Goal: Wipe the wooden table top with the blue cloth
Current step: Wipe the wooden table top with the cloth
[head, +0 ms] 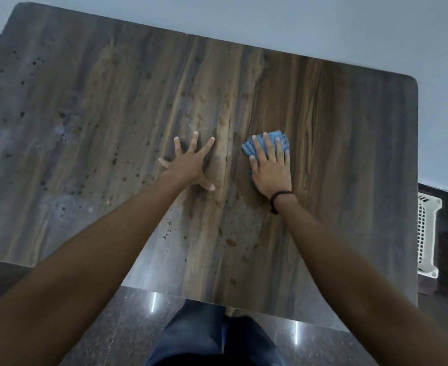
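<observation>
The wooden table top fills most of the head view, dark brown with streaked grain. Many water drops and wet spots lie on its left and middle parts. A small blue cloth lies on the table just right of the middle. My right hand lies flat on the cloth with straight fingers, pressing it down; only the cloth's far and left edges show. My left hand rests flat on the bare wood beside it, fingers spread, a short gap away from the cloth.
A white plastic lattice basket stands on the floor past the table's right edge. A pale wall runs along the far edge. Polished dark stone floor and my legs show below the near edge.
</observation>
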